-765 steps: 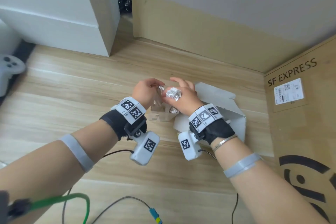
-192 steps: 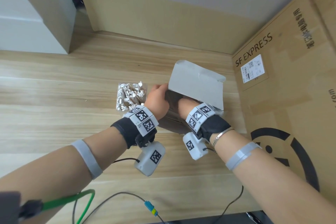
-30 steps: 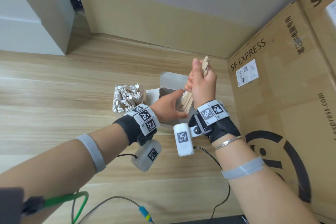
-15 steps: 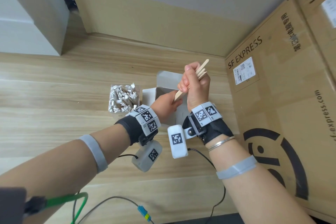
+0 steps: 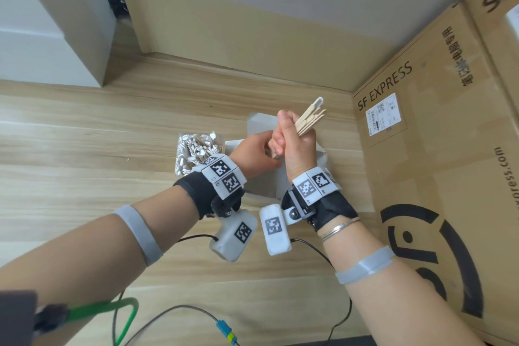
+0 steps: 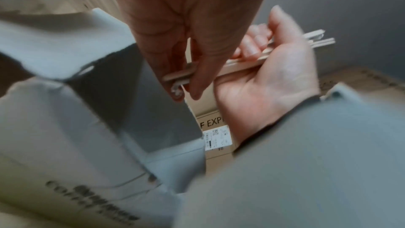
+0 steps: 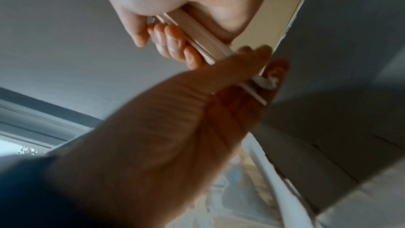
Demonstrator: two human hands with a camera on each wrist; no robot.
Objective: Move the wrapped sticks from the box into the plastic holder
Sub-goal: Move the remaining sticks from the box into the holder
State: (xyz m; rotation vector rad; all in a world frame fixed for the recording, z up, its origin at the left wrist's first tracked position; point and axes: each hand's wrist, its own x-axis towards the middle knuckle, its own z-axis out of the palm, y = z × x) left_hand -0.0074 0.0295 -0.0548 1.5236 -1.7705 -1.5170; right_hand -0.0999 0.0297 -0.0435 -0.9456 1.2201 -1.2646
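My right hand [image 5: 289, 137] is raised above the grey box [image 5: 259, 128] and grips a bundle of wooden sticks [image 5: 309, 119], whose upper ends point up and right. In the left wrist view my left hand [image 6: 186, 93] pinches the lower ends of the sticks [image 6: 241, 61], where a scrap of white wrapper hangs. The right wrist view shows my right hand's fingers [image 7: 171, 42] curled round the sticks [image 7: 197, 35]. The clear plastic holder [image 5: 196, 150], packed with white-wrapped sticks, stands just left of the box, partly hidden by my left wrist.
A large SF EXPRESS carton [image 5: 435, 163] stands close on the right. A beige wall panel [image 5: 238, 42] runs along the back and a white cabinet [image 5: 50, 45] is at the far left. Cables [image 5: 174, 314] trail across the wooden floor near me.
My right hand has kept the stick bundle raised over the box, tilting it more to the right. My left hand has come up from the box to the bundle's lower ends.
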